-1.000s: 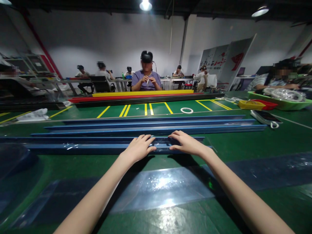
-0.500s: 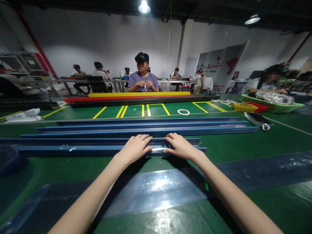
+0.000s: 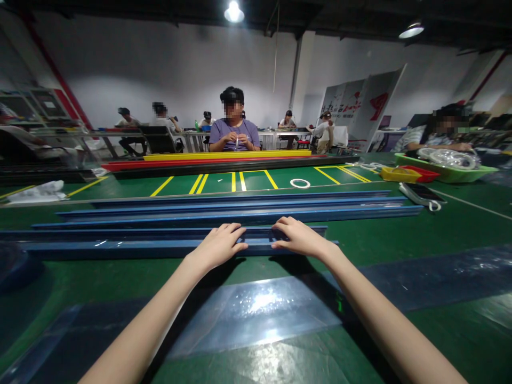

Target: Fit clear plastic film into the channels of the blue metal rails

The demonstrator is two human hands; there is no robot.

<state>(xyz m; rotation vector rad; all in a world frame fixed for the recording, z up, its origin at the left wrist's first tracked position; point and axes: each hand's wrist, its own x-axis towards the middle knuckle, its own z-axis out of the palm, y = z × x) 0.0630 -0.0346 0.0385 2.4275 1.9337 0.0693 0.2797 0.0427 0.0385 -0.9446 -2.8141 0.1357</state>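
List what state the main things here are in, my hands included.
Nearest blue rail: lying crosswise
Left hand: spread across the rail
Right hand: spread across the rail
Glossy plastic strip: lying flat
White ring: lying flat
Phone: screen dark
Green tray: loaded
Centre ceiling lamp: lit

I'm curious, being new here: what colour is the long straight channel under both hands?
Blue; the long straight channel shows best in the head view.

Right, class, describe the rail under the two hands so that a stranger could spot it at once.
On the green table, find the blue rails lying crosswise. Yours is the nearest rail; unlike the others farther back, it has the left hand and right hand across it.
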